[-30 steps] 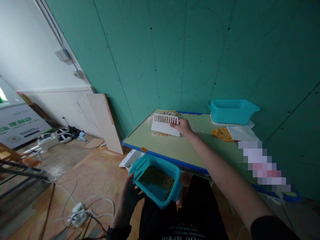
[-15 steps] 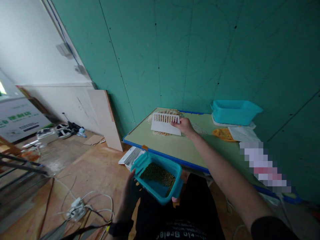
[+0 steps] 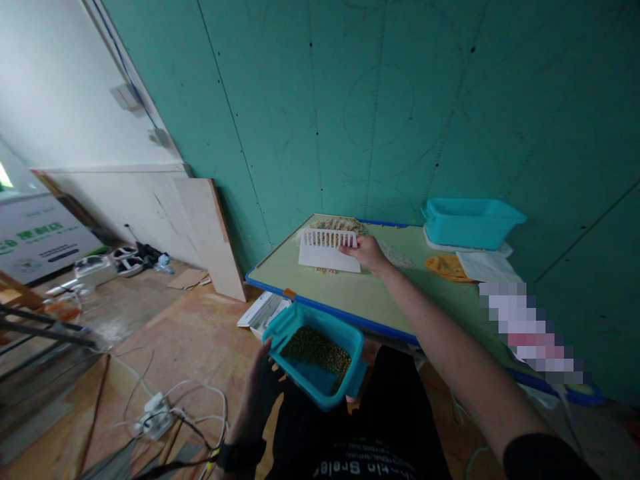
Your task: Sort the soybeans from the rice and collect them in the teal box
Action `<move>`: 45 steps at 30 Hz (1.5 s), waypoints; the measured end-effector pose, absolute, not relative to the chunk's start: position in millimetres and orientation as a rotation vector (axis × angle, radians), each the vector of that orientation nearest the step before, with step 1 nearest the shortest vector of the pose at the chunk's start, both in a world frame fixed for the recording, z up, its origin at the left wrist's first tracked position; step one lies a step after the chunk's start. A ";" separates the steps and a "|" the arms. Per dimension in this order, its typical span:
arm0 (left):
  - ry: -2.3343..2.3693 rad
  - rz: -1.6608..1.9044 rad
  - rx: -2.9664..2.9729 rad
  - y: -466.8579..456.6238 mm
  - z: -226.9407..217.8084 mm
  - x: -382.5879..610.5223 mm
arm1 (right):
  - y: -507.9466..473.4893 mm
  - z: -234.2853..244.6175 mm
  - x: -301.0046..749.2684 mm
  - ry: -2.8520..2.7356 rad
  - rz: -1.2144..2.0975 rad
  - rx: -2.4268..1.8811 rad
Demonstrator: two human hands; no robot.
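My right hand [image 3: 367, 252] pinches the right end of a white slotted scraper [image 3: 327, 259], a flat sheet with a row of slots along its top. It is over the table [image 3: 385, 300], and grains [image 3: 336, 225] lie behind it and a few at its lower edge. My left hand [image 3: 264, 373] grips the left end of a teal plastic bin [image 3: 325, 402], tilted at the table's front edge above my lap. Dark green and yellowish beans [image 3: 317, 350] lie inside the bin. Most of my left fingers are hidden under it.
At the table's back right stands another teal bin [image 3: 470, 223], with a yellow cloth [image 3: 450, 269] and white sheet [image 3: 493, 267] before it. A pale powdery patch [image 3: 397, 257] lies mid-table. Left of me, a power strip [image 3: 156, 417] and cables are on the floor; a board [image 3: 207, 233] leans on the wall.
My right hand and the scraper have shifted slightly left and toward me. Fewer grains show below the scraper's lower edge. My left hand and the bin stay in place.
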State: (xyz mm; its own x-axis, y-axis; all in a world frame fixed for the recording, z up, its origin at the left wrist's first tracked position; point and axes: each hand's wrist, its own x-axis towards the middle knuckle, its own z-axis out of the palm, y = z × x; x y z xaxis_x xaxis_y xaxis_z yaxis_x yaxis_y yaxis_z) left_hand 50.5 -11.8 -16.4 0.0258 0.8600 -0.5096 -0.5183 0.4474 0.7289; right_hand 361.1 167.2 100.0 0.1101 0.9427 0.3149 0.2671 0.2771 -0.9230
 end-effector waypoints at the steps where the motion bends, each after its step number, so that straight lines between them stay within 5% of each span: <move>1: 1.091 1.119 0.398 -12.6 -16.9 50.7 | 166.6 100.3 360.9 -1.400 0.741 -1.221; 45: 1.059 1.248 0.416 -25.2 -4.5 61.2 | 152.6 107.4 354.0 -1.412 1.005 -1.094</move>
